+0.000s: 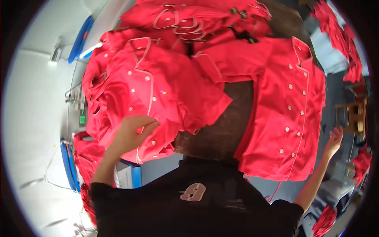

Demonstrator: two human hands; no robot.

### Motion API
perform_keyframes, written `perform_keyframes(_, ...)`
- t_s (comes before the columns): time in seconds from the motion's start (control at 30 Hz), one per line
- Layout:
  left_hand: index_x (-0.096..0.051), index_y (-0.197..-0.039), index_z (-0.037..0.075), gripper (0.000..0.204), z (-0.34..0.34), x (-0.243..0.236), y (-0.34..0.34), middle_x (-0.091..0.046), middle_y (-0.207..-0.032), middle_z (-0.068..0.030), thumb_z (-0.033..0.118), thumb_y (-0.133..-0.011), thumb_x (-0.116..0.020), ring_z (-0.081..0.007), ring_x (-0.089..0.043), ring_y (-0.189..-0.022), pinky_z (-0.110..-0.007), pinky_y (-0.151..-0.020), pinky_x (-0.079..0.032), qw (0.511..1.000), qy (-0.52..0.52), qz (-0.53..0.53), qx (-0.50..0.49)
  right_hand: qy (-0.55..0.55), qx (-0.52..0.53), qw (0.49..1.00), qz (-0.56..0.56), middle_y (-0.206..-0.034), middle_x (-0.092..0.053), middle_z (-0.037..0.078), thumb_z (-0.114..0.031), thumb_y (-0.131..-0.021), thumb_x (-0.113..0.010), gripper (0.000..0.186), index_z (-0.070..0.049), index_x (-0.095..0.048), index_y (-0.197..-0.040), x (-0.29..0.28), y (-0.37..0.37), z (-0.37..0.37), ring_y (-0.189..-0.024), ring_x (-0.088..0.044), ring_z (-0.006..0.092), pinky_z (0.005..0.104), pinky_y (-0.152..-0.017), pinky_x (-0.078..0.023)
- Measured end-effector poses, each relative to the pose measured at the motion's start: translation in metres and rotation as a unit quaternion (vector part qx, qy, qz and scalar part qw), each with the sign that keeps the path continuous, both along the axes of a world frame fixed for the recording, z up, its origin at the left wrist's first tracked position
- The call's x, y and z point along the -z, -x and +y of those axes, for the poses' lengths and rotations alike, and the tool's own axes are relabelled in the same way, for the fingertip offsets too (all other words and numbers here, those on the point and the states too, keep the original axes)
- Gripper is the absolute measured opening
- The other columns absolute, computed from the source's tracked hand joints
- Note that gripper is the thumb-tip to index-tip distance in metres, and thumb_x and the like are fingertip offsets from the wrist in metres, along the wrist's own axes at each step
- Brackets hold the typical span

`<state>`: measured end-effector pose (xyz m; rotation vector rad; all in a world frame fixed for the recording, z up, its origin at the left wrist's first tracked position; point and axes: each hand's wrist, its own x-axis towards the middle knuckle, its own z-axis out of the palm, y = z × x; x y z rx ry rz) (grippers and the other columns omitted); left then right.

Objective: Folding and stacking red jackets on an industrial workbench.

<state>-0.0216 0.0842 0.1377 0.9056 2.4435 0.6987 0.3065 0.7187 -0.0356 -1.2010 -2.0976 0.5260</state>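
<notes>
My left hand point(130, 134) is over the lower front of a red double-breasted jacket point(173, 91) with pale piping and white buttons. Its thumb and fingertips come together in a pinch beside the button row; what they hold, if anything, is too small to tell. Out past the right side of the table, my right hand point(335, 140) is raised with its fingers apart and nothing in it. Nearest to it lies a second red jacket point(272, 106), spread front up, its hem hanging over the near edge.
More red garments point(185, 19) are heaped along the far side of the brown table point(233, 118). A wooden chair point(353, 116) stands on the right, below other red garments point(339, 35). At the left are blue-edged fixtures point(81, 39) and a small green display point(82, 119).
</notes>
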Motion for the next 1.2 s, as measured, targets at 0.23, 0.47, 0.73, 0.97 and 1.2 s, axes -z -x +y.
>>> perform_keyframes(0.23, -0.062, -0.097, 0.006, 0.016, -0.029, -0.053, 0.118, -0.064, -0.081, -0.014, 0.01, -0.088, -0.05, -0.0285, -0.063, -0.072, -0.037, -0.067, -0.049, 0.935, 0.323, 0.121, 0.088, 0.096, -0.156, 0.979, 0.09, -0.097, -0.066, 0.011, -0.005, -0.087, -0.053, 0.021, -0.001, -0.063, -0.105, 0.069, 0.182, -0.18, -0.085, -0.064, 0.0191, 0.0303, -0.078, -0.051)
perform_keyframes(0.47, -0.059, -0.095, 0.009, 0.022, -0.059, 0.149, 0.229, -0.062, -0.095, -0.0043, 0.004, -0.074, -0.058, -0.0232, -0.056, -0.096, -0.039, -0.079, -0.044, 0.91, -0.15, 0.386, -0.016, -0.045, -0.571, 0.815, 0.085, -0.085, -0.061, 0.014, 0.013, -0.075, -0.049, 0.026, 0.001, -0.06, -0.096, -0.035, 0.317, -0.428, -0.082, -0.062, 0.0272, 0.0308, -0.072, -0.048)
perform_keyframes(0.73, -0.058, -0.096, 0.013, 0.025, -0.085, 0.103, 0.228, -0.058, -0.094, -0.001, 0.014, -0.072, -0.063, -0.0183, -0.051, -0.095, -0.035, -0.078, -0.039, 0.786, 0.171, 0.584, 0.107, -0.015, -0.648, 0.753, 0.111, -0.084, -0.061, 0.013, 0.013, -0.074, -0.048, 0.022, 0.002, -0.06, -0.089, -0.086, 0.398, -0.49, -0.082, -0.061, 0.0254, 0.0311, -0.073, -0.047)
perform_keyframes(0.97, -0.062, -0.081, 0.015, 0.018, -0.131, 0.105, 0.205, -0.058, -0.077, 0.0023, 0.032, -0.075, -0.066, -0.0161, -0.053, -0.085, -0.034, -0.075, -0.037, 0.815, 0.253, 0.505, 0.131, -0.093, -0.699, 0.703, 0.092, -0.087, -0.06, 0.011, 0.006, -0.077, -0.05, 0.016, -0.001, -0.059, -0.088, -0.075, 0.485, -0.565, -0.086, -0.058, 0.0293, 0.0367, -0.074, -0.048)
perform_keyframes(1.2, -0.061, -0.082, 0.009, 0.011, -0.162, 0.124, 0.217, -0.057, -0.084, -0.0021, 0.017, -0.075, -0.057, -0.0193, -0.054, -0.086, -0.043, -0.101, -0.033, 0.833, 0.05, 0.512, 0.205, -0.148, -0.653, 0.738, -0.084, -0.093, -0.061, 0.013, -0.018, -0.079, -0.062, 0.019, -0.004, -0.06, -0.092, -0.035, 0.493, -0.593, -0.092, -0.058, 0.0272, 0.0373, -0.081, -0.047)
